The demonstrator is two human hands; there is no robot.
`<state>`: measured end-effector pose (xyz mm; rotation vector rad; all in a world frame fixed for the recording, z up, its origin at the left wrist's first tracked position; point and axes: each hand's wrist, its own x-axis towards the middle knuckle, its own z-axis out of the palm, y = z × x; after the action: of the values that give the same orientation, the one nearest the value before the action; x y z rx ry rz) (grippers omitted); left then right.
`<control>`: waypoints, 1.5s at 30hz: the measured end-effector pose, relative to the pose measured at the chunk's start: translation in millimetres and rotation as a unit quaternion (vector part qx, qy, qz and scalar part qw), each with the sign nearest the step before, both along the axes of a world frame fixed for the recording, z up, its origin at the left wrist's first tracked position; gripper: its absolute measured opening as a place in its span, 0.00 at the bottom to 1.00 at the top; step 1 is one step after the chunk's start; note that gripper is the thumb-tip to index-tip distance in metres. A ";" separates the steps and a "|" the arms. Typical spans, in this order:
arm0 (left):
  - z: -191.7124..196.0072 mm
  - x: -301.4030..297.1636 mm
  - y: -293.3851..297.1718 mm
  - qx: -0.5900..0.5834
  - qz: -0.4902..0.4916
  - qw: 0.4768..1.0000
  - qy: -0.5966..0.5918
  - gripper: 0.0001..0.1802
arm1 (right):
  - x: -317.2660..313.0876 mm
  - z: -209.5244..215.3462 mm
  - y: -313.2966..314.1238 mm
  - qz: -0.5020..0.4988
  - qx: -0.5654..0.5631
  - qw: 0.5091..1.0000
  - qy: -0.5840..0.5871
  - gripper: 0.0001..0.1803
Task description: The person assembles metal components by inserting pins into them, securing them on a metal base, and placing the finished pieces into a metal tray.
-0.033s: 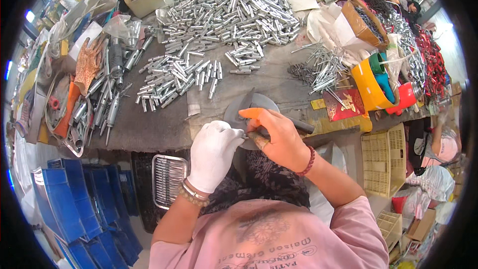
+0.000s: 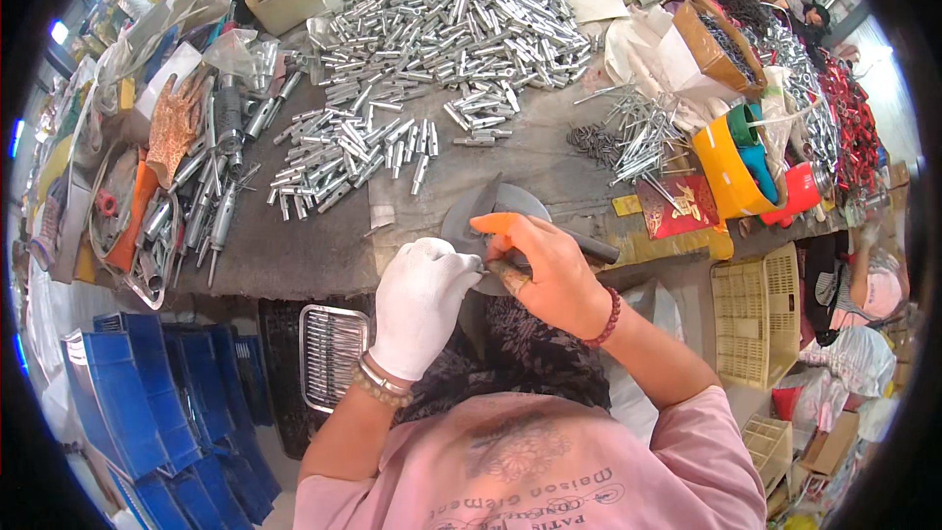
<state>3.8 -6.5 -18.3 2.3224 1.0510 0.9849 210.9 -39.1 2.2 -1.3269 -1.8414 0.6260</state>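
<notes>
My left hand [image 2: 417, 304], in a white glove, is closed in a pinch at the table's front edge. Close beside it, my right hand [image 2: 549, 280] has its thumb and index finger curled together, with an orange covering on the index finger. Between the fingertips shows a small dark bit, too small to name; the fingers hide most of it. Just beyond both hands lies a round grey metal disc [image 2: 525, 204] with a dark pointed piece [image 2: 486, 196] on it. A dark cylindrical bar [image 2: 595, 249] sticks out to the right, behind my right hand.
Silvery metal tubes form a large pile [image 2: 451, 20] and a smaller pile [image 2: 343, 152]. Thin rods [image 2: 643, 137] lie right, beside a yellow container [image 2: 731, 172]. Tools and an orange glove [image 2: 175, 128] lie left. Below are blue bins [image 2: 132, 393], a wire rack [image 2: 334, 358] and a crate [image 2: 756, 314].
</notes>
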 end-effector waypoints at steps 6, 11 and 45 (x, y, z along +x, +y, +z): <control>-5.3 2.6 1.6 -0.004 -0.002 1.000 -0.006 0.11 | -6.6 -0.7 -3.7 0.009 0.104 0.990 -0.095 0.25; -11.1 2.1 1.8 0.029 0.008 1.000 0.005 0.10 | -17.4 -5.4 -9.7 -0.016 0.197 0.965 -0.171 0.25; -4.4 -6.2 -0.1 -0.042 -0.010 0.999 -0.022 0.12 | 43.8 16.0 -39.3 -0.079 0.050 0.974 -0.208 0.32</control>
<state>-2.4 -6.6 -22.7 2.2299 1.0303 0.9624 254.7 -78.4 18.1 -1.6060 -2.0351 0.1737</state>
